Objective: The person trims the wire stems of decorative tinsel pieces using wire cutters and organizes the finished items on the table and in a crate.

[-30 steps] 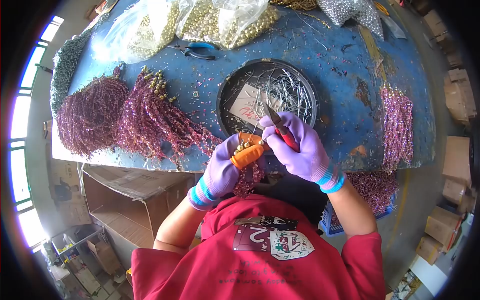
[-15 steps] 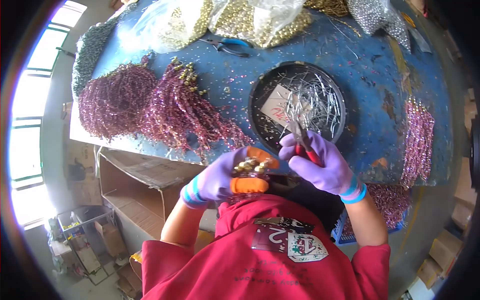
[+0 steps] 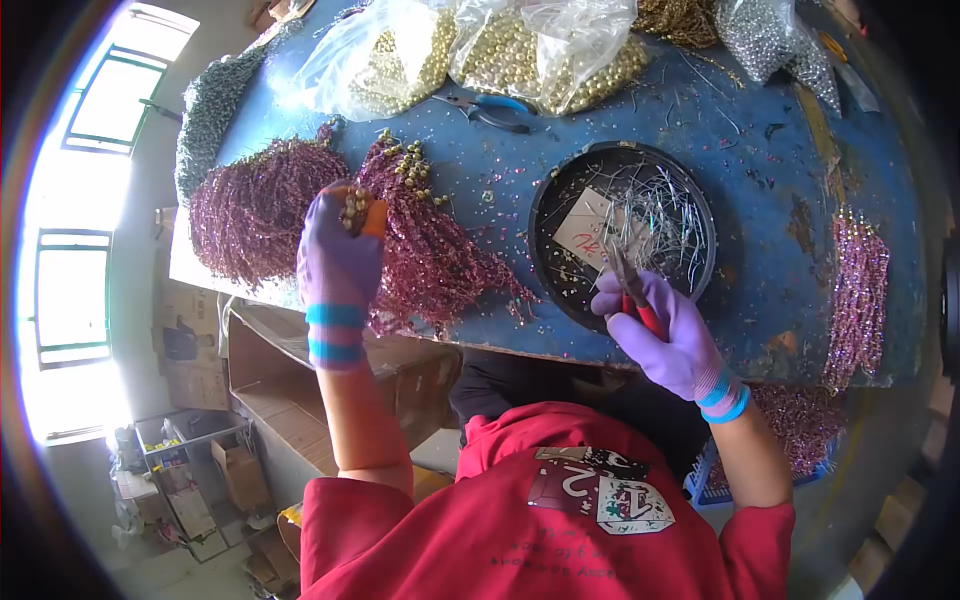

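My left hand [image 3: 342, 255], in a purple glove with orange fingertips, is closed around a small bunch of gold beads [image 3: 355, 207]. It hovers over the gap between two heaps of shiny pink bead strands, a left heap [image 3: 250, 205] and a right heap [image 3: 430, 245] topped with gold beads. In my right hand [image 3: 670, 335], also gloved, are red-handled pliers [image 3: 638, 300], jaws pointing away from me. They reach over the near rim of a round black tray [image 3: 703, 265] holding many thin silver wire pieces [image 3: 655, 215] and a marked card [image 3: 580, 228].
On the blue table [image 3: 470, 165], bags of gold beads [image 3: 545, 60] and blue-handled pliers [image 3: 490, 110] lie at the back. More pink strands [image 3: 858, 290] hang over the right edge. Below are a cardboard box [image 3: 290, 360] and a blue crate [image 3: 710, 480] of strands.
My left hand has moved from beside the right hand, near my body, to the left and up over the pink strands, carrying the gold beads. My right hand still grips the pliers.
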`<action>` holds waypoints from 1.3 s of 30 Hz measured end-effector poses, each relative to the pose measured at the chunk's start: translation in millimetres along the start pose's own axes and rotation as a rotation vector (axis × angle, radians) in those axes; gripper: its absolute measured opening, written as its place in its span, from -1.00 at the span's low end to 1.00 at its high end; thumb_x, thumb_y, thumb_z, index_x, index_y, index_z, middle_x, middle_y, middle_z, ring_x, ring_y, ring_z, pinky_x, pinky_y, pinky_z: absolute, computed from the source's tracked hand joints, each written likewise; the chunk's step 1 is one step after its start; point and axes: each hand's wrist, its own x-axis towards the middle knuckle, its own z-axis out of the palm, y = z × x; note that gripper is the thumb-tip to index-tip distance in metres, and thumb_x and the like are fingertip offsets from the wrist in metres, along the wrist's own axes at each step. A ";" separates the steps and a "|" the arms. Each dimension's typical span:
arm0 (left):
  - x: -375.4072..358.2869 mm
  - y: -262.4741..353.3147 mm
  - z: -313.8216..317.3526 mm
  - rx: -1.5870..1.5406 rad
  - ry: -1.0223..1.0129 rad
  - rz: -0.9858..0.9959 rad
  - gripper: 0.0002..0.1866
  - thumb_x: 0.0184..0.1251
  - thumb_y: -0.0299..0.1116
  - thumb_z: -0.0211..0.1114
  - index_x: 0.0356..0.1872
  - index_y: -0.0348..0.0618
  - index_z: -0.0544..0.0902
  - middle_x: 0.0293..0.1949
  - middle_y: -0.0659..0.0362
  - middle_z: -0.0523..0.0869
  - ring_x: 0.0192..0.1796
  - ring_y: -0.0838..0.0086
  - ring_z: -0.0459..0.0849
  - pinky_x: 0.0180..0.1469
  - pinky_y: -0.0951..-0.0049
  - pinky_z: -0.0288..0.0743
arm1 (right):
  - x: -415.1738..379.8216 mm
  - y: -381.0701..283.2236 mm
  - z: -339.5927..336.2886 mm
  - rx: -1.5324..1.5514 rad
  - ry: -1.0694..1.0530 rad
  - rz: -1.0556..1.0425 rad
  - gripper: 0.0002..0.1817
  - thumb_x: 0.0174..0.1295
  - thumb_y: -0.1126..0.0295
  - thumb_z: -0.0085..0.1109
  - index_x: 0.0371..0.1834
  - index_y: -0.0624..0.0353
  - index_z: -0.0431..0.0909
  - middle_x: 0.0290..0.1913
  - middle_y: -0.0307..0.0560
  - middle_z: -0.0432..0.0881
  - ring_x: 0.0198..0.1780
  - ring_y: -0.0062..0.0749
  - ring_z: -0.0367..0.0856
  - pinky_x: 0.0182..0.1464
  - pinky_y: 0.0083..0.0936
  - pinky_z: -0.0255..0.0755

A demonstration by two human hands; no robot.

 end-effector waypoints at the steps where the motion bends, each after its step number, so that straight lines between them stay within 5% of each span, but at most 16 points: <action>1: 8.0 2.9 3.1 0.144 -0.013 -0.019 -0.58 0.19 -0.08 0.36 -0.01 -0.07 0.58 -0.03 0.03 0.66 -0.08 0.14 0.68 -0.01 0.20 0.53 | -0.6 -1.0 0.7 0.008 -0.024 0.035 -0.60 0.26 0.53 0.07 0.19 0.23 0.40 -0.05 -0.18 0.60 0.01 -0.60 0.51 0.14 -0.56 0.35; 6: 37.6 4.1 40.4 0.445 -0.172 -0.050 -0.58 0.24 -0.07 0.28 -0.01 -0.11 0.52 -0.04 -0.01 0.67 0.02 0.07 0.66 0.01 0.11 0.54 | 0.6 -2.5 3.9 -0.112 -0.034 -0.019 -0.61 0.28 0.52 0.07 0.19 0.23 0.39 -0.04 -0.20 0.60 -0.02 -0.63 0.50 0.10 -0.60 0.36; 10: 38.9 -12.6 43.7 0.300 -0.079 -0.121 -0.55 0.18 0.01 0.32 -0.02 -0.06 0.57 -0.11 -0.02 0.71 -0.02 0.03 0.67 -0.02 0.09 0.52 | 3.3 0.6 1.6 -0.187 0.047 -0.122 -0.68 0.28 0.52 0.07 0.10 0.25 0.44 -0.16 -0.21 0.62 -0.11 -0.63 0.55 0.03 -0.61 0.41; 13: 30.4 -37.0 34.4 -0.092 0.107 -0.059 -0.69 0.21 -0.19 0.38 -0.15 -0.15 0.58 -0.30 0.13 0.75 -0.23 0.32 0.73 -0.20 0.30 0.58 | 7.2 0.1 0.5 -0.163 0.156 -0.109 -0.75 0.29 0.52 0.07 0.02 0.27 0.48 -0.25 -0.22 0.62 -0.20 -0.63 0.56 -0.05 -0.62 0.46; 16: -2.3 -15.0 -5.6 -0.692 -0.022 -0.121 -0.84 0.22 -0.52 0.35 -0.21 -0.19 0.57 -0.43 0.27 0.63 -0.39 0.71 0.56 -0.35 0.66 0.43 | 13.3 -2.0 0.8 -0.051 0.119 -0.070 -0.73 0.30 0.50 0.06 0.05 0.25 0.47 -0.23 -0.21 0.62 -0.20 -0.61 0.55 -0.07 -0.60 0.46; 24: -71.0 19.5 -12.1 -0.743 -0.142 0.170 -0.78 0.12 -0.62 0.38 -0.25 -0.20 0.55 -0.27 0.20 0.65 -0.28 0.62 0.59 -0.22 0.60 0.47 | 51.6 -15.8 42.7 0.357 -0.062 0.013 -0.64 0.29 0.41 0.15 0.12 0.26 0.42 -0.13 -0.29 0.58 -0.16 -0.69 0.48 -0.02 -0.64 0.38; 32: -87.8 24.5 -3.5 -0.742 -0.341 0.205 -0.77 0.06 -0.61 0.42 -0.27 -0.23 0.57 -0.19 0.15 0.67 -0.21 0.55 0.63 -0.16 0.54 0.50 | 59.9 -11.9 42.6 0.066 0.041 0.039 -0.68 0.28 0.48 0.13 0.10 0.22 0.44 -0.21 -0.30 0.57 -0.20 -0.65 0.55 -0.05 -0.61 0.45; 37: -61.1 24.8 -20.1 -1.131 -0.380 0.051 -0.73 0.15 -0.51 0.35 -0.12 -0.30 0.56 0.04 0.01 0.64 -0.08 0.54 0.61 -0.01 0.52 0.47 | 49.1 -1.1 27.3 -0.161 -0.032 -0.320 -0.71 0.27 0.62 0.03 0.07 0.26 0.43 -0.17 -0.22 0.60 -0.07 -0.60 0.58 0.06 -0.57 0.44; 39: -48.2 28.9 -15.2 -1.106 -0.509 0.038 -0.71 0.24 -0.42 0.32 -0.05 -0.32 0.55 -0.06 0.07 0.67 -0.23 0.60 0.60 -0.17 0.56 0.48 | 44.5 -3.6 23.5 -0.204 -0.070 -0.377 -0.70 0.25 0.66 0.03 0.06 0.26 0.43 -0.14 -0.20 0.61 -0.06 -0.58 0.59 0.06 -0.54 0.45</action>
